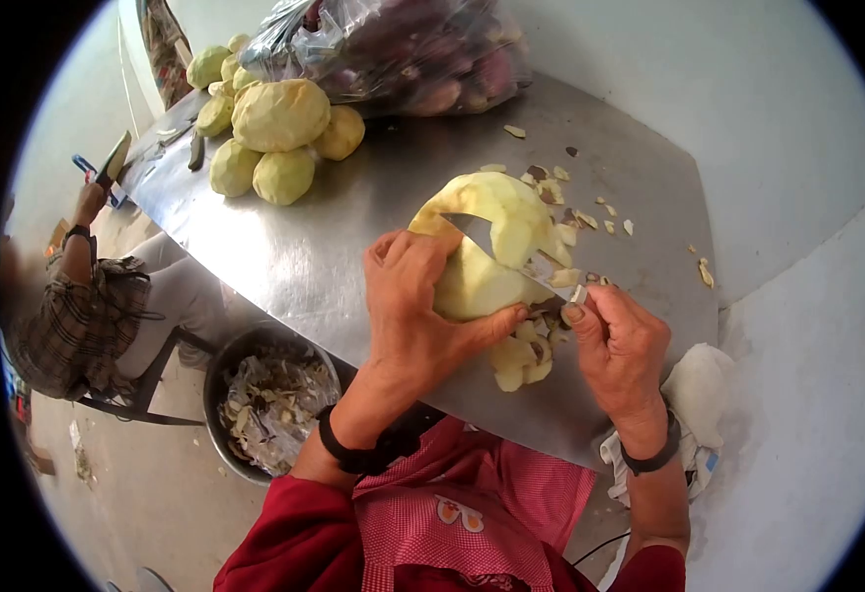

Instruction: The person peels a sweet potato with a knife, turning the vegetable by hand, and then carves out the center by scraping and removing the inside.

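Note:
On the metal table [353, 247], my left hand [417, 306] is wrapped round the near left side of a large pale yellow peeled fruit [482, 281], thumb along its lower edge. My right hand [615, 335] grips the handle of a knife [551, 274], whose blade lies across the upper part of the fruit. A broad curved slice [511, 212] stands partly away from the fruit above the blade. Yellow cut pieces [523, 357] lie below the fruit, between my hands. Small peel scraps [585, 219] are scattered to its right.
Peeled yellow fruits [279, 118] are piled at the back left, beside a clear bag of purple produce [432, 59]. A metal basin of peelings [274, 405] stands on the floor. At the left sits another person [87, 316], holding a blade. A white cloth [699, 395] is at the right.

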{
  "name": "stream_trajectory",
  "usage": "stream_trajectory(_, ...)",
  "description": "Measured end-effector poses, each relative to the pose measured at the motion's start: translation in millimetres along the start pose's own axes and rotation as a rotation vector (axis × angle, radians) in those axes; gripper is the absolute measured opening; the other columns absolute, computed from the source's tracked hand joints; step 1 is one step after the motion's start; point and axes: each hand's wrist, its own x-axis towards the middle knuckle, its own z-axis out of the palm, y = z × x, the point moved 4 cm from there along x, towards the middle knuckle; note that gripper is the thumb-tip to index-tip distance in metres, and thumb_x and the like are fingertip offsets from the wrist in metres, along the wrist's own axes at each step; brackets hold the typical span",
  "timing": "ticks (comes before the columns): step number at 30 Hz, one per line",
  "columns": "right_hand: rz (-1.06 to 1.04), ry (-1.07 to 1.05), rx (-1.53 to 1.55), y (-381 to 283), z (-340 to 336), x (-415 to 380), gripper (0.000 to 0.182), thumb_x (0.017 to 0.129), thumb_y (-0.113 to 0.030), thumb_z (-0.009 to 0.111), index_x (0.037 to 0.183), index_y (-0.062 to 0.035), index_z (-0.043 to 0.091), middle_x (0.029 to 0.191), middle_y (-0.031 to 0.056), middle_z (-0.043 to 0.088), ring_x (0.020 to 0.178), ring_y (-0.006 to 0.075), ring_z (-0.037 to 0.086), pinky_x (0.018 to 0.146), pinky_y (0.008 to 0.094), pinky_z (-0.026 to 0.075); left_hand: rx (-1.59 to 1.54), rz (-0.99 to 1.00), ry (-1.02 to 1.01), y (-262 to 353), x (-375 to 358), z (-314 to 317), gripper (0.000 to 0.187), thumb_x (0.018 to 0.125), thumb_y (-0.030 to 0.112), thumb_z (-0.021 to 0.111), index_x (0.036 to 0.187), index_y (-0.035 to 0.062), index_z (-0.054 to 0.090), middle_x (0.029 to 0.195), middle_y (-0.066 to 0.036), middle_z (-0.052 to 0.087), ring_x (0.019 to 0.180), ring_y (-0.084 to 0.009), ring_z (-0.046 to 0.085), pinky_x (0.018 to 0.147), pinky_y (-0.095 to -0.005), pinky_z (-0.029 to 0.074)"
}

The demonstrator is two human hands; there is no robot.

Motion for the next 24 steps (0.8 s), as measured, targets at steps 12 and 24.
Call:
stream_trajectory(12, 0.032, 0.106, -0.12, 10, -9, 0, 0.025, 0.089, -0.027, 0.069, 0.081, -0.0054, 0.059, 0.062, 0.01, 0.056, 0.051, 0.0286, 0.055, 0.049, 0.0365, 0.042, 0.061, 0.091, -0.089, 23, -3, 7, 0.065, 0.051, 0.027, 0.089, 0.107, 0.0079, 0.061, 0.096, -0.005, 0.065, 0.093, -0.0262, 0.061, 0.095, -0.0503, 0.035)
stream_trajectory(24, 0.27, 0.093, 0.244, 39, -10, -2, 0.034, 0.097, -0.028, 0.061, 0.08, 0.0006, 0.058, 0.052, 0.0079, 0.04, 0.047, 0.014, 0.036, 0.046, 0.0307, 0.032, 0.031, -0.011, -0.091, 14, -4, 12, 0.067, 0.053, 0.03, 0.089, 0.108, 0.004, 0.059, 0.102, -0.011, 0.057, 0.099, -0.032, 0.053, 0.088, -0.0432, 0.039)
